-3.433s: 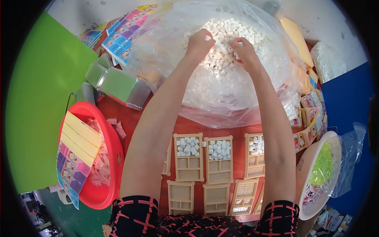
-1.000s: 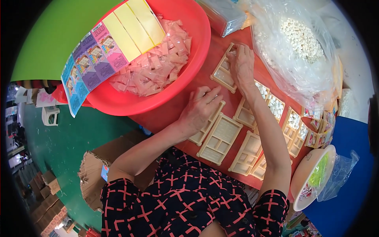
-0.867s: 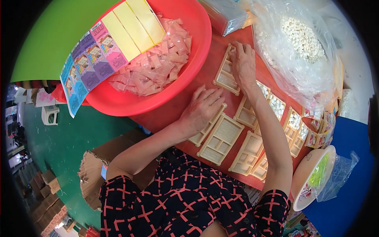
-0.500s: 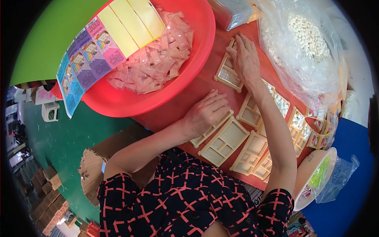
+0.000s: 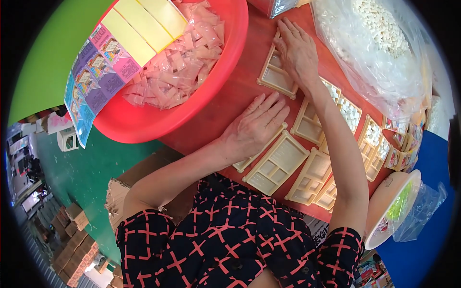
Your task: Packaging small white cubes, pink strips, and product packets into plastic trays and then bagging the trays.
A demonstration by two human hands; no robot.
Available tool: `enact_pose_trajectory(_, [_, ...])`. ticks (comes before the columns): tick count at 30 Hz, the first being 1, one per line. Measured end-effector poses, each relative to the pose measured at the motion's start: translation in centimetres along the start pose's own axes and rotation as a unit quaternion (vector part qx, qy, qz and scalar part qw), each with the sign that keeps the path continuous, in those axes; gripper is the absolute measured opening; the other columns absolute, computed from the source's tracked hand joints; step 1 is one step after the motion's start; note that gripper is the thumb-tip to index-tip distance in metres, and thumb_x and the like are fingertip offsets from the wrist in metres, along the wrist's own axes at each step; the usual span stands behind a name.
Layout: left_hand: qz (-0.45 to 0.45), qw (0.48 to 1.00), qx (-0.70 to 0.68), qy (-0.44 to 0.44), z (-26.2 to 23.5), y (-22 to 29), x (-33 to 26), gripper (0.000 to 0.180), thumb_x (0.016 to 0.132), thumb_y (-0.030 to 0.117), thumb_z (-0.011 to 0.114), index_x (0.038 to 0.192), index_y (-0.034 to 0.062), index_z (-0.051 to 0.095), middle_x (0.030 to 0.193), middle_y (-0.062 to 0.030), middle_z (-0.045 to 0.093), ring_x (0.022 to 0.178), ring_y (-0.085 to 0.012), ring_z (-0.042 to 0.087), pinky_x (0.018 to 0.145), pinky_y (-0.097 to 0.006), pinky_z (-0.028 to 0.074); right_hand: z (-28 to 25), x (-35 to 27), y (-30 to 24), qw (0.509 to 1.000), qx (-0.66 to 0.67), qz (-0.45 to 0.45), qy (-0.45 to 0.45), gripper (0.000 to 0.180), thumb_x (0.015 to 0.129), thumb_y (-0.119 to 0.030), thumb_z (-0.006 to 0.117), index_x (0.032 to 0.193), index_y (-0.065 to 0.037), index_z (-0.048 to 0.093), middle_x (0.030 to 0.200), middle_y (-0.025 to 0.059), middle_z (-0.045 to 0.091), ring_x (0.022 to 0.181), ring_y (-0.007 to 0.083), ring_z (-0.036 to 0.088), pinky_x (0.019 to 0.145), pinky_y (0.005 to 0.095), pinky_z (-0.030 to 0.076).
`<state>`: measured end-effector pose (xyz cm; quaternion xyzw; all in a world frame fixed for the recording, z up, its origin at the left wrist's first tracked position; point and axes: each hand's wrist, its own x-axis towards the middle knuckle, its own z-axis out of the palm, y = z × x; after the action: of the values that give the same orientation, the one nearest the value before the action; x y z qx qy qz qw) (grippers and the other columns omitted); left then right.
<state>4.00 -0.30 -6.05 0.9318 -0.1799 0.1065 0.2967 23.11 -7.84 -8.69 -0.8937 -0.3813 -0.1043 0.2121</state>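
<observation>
Left hand (image 5: 257, 127) lies flat, fingers spread, on a cream tray (image 5: 259, 152) on the red bench (image 5: 240, 86). Right hand (image 5: 297, 50) presses open-palmed on another tray (image 5: 274, 79), right of the red basin (image 5: 144, 125).

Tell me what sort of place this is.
Probably a small packing workshop. Cream plastic trays lie in rows on a red table, some filled with small white pieces. A red basin holds clear sachets, and a big clear bag holds more white pieces.

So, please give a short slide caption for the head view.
Left hand and right hand rest flat on cream compartment trays beside a red basin.
</observation>
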Motion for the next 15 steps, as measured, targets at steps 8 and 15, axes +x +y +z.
enact_pose_trajectory(8, [-0.013,1.000,0.015,-0.020,-0.4,0.3,0.4,0.042,0.073,0.005,0.052,0.113,-0.0073,0.049,0.125,-0.0230,0.044,0.120,-0.0372,0.039,0.100,-0.048,0.030,-0.2,-0.3,-0.2,0.998,-0.037,-0.031,0.028,0.041,0.089,-0.030,0.046,0.125,-0.011,0.046,0.134,0.0096,0.039,0.127,0.0240,0.033,0.104,0.0418,0.023])
enact_pose_trajectory(15, [-0.036,0.999,0.004,-0.025,0.2,0.6,1.0,0.050,0.072,0.005,0.052,0.119,-0.0065,0.044,0.129,-0.0221,0.040,0.124,-0.0386,0.032,0.103,-0.048,0.025,-1.1,2.4,-0.2,0.847,-0.082,-0.257,0.458,0.036,0.085,-0.029,0.055,0.111,-0.004,0.050,0.093,0.0150,0.058,0.082,0.0209,0.059,0.056,0.0255,0.051])
